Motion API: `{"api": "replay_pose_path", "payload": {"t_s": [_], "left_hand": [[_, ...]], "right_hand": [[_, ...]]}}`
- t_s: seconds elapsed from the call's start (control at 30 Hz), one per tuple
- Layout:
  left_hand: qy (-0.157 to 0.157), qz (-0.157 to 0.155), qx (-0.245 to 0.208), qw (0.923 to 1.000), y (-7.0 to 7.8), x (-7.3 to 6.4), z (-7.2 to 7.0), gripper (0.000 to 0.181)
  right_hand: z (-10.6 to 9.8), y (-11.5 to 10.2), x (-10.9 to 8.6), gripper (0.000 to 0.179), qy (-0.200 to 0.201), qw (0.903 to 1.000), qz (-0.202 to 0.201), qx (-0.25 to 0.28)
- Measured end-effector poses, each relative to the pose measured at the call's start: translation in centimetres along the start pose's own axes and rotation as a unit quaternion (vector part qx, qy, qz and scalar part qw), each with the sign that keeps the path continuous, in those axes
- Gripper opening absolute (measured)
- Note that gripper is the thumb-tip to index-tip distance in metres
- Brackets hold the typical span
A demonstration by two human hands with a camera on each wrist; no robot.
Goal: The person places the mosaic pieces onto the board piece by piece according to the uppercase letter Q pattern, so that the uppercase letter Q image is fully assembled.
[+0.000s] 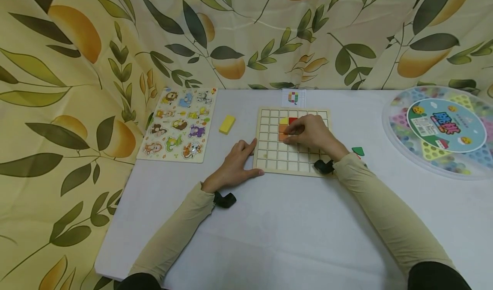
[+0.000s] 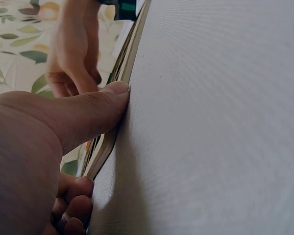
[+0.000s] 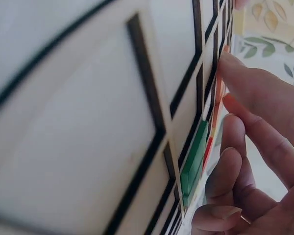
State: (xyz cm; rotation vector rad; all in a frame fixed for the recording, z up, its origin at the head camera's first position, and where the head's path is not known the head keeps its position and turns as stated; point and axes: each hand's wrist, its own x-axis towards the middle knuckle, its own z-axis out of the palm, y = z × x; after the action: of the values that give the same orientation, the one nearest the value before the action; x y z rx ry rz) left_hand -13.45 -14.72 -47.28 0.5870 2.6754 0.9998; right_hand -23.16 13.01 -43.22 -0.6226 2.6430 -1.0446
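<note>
A wooden grid board [image 1: 269,168] lies on the table. My right hand [image 1: 310,131] is over its middle, thumb and forefinger pinching an orange tile [image 3: 217,93] at the grid. Another orange tile [image 1: 283,128], a yellow tile [image 1: 283,121] and a red tile [image 1: 292,120] sit in cells beside these fingers. In the right wrist view a green tile [image 3: 193,159] also lies in the grid, below the fingertips. My left hand [image 1: 235,165] rests at the board's near left corner, its straight thumb [image 2: 95,110] against the front edge and its other fingers at the left side.
Behind the board is a small pattern card [image 1: 293,97]. A yellow block [image 1: 227,124] and an animal picture board [image 1: 177,125] lie to the left. On the right are green and red pieces [image 1: 358,151] and a round clear bead box [image 1: 443,131]. Patterned cloth [image 1: 246,33] hangs behind.
</note>
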Motion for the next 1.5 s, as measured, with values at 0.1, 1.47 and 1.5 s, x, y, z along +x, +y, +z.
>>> {"api": "replay_pose_path", "payload": {"t_s": [0.1, 1.47, 1.5], "left_hand": [[0.001, 0.003, -0.001, 1.0000, 0.0, 0.0, 0.1, 0.104], [0.006, -0.009, -0.002, 0.9999, 0.2, -0.2, 0.3, 0.103], [0.006, -0.007, -0.002, 1.0000, 0.2, -0.1, 0.3, 0.103]], "right_hand": [[-0.6, 0.5, -0.5, 0.028, 0.015, 0.9999, 0.009, 0.003], [-7.0, 7.3, -13.8, 0.023, 0.013, 0.9979, 0.031, -0.055], [-6.9, 7.3, -13.9, 0.024, 0.016, 0.9977, 0.028, -0.060]]}}
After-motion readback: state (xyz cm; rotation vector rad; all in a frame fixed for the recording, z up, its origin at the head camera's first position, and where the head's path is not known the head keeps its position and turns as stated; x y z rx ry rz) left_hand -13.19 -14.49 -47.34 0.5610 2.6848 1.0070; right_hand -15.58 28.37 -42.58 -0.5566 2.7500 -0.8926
